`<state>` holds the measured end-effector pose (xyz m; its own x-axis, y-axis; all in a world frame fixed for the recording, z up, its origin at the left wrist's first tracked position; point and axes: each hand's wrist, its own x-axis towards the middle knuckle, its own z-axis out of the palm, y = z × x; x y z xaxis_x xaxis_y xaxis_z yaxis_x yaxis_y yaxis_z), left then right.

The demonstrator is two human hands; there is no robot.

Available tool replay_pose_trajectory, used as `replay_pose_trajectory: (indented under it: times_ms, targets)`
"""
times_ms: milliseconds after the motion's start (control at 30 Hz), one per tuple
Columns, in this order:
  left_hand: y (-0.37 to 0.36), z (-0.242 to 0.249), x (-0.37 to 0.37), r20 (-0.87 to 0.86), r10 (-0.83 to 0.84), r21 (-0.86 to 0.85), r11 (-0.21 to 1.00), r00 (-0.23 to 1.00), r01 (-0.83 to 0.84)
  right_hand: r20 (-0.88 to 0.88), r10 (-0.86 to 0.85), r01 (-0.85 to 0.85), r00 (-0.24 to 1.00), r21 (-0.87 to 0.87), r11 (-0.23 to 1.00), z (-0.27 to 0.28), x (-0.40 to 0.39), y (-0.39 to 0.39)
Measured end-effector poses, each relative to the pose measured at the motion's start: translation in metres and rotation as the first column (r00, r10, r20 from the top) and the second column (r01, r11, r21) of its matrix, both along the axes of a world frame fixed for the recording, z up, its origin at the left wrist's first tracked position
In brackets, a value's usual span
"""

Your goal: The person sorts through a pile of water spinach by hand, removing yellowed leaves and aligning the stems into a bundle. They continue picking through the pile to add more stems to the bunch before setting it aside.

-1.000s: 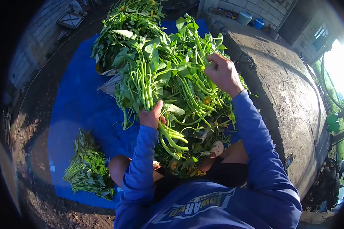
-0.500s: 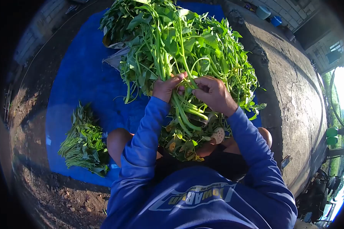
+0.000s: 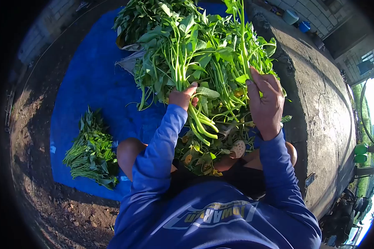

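Observation:
My left hand [image 3: 182, 98] is closed around a bunch of water spinach [image 3: 180, 68], its leaves pointing away from me and its thick cut stems hanging below the fist. Off to the right, my right hand [image 3: 268, 99] pinches a long leafy water spinach stem [image 3: 242, 45] that stands up from the fingertips. Behind both hands lies a large heap of water spinach [image 3: 220, 37], partly hidden by the bunch. Discarded leaves, some yellow, form a small pile [image 3: 199, 159] between my legs.
A blue tarp [image 3: 81, 83] lies under the greens. On its near left rests a tidy bundle of greens [image 3: 91, 151]. Along the right side runs a raised concrete slab [image 3: 320, 103]. Blue containers [image 3: 304, 26] stand at the far right.
My right hand has moved right, away from my left hand, with a water spinach stem now separate from the bunch. My left hand stays in nearly the same place, holding its bunch.

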<state>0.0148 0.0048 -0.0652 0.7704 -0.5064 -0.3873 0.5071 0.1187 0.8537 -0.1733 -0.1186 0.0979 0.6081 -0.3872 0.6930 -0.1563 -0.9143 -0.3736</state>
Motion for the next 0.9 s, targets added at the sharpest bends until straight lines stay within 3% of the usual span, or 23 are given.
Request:
replay_pose_trajectory:
  times_ms: [33,133,200,267,333,367,400,467,500,600,633,767,867,900]
  targets:
    - [-0.001,-0.001,-0.002,0.013,0.01,0.0,1.0,1.0,-0.01,-0.013,-0.054,0.051,0.998,-0.153,0.987,0.005,0.004,-0.006]
    - [0.0,-0.002,-0.006,0.065,-0.008,0.004,1.0,0.998,0.007,-0.064,-0.127,0.105,0.99,-0.274,0.956,0.0,0.029,-0.012]
    - [0.0,0.0,-0.009,0.045,-0.024,0.018,1.0,0.999,0.023,-0.108,-0.035,0.011,0.994,-0.214,0.977,-0.024,0.05,-0.005]
    - [-0.001,0.0,-0.013,0.072,-0.033,0.008,0.999,0.997,0.032,-0.23,0.139,-0.143,0.963,0.001,0.99,-0.067,0.06,0.009]
    - [0.012,0.0,-0.003,0.079,-0.223,0.139,0.968,0.972,0.211,-0.223,0.318,-0.266,0.921,0.235,0.935,-0.102,0.063,0.019]
    - [0.002,-0.046,0.01,0.054,-0.191,0.092,0.978,0.98,0.186,-0.237,0.316,-0.229,0.919,0.333,0.915,-0.106,0.061,0.027]
    - [0.003,-0.048,0.011,0.033,-0.178,0.096,0.98,0.983,0.174,-0.255,0.312,-0.182,0.915,0.43,0.884,-0.11,0.059,0.035]
    - [0.004,-0.055,0.008,-0.008,-0.159,0.112,0.981,0.987,0.159,-0.212,0.258,-0.145,0.943,0.437,0.888,-0.132,0.062,0.043]
    - [0.0,-0.057,0.004,-0.061,-0.09,0.078,0.992,0.994,0.095,-0.189,0.227,-0.124,0.955,0.44,0.889,-0.139,0.063,0.046]
    - [-0.011,-0.04,-0.018,0.143,0.177,-0.066,0.983,0.974,-0.169,-0.301,0.227,-0.07,0.926,0.455,0.888,-0.14,0.065,0.054]
    - [-0.018,-0.04,-0.024,0.043,0.303,-0.153,0.944,0.952,-0.293,-0.278,0.216,-0.07,0.936,0.453,0.889,-0.148,0.066,0.054]
    - [-0.011,-0.039,-0.022,0.019,0.171,-0.058,0.984,0.985,-0.169,-0.312,0.135,0.009,0.94,0.418,0.908,-0.171,0.066,0.057]
    - [-0.031,-0.076,-0.022,0.08,0.402,-0.115,0.913,0.912,-0.392,-0.264,0.143,0.002,0.954,0.48,0.877,-0.166,0.068,0.063]
    - [-0.031,-0.07,-0.024,0.038,0.398,-0.221,0.898,0.916,-0.381,-0.238,0.131,-0.003,0.962,0.472,0.881,-0.163,0.069,0.064]
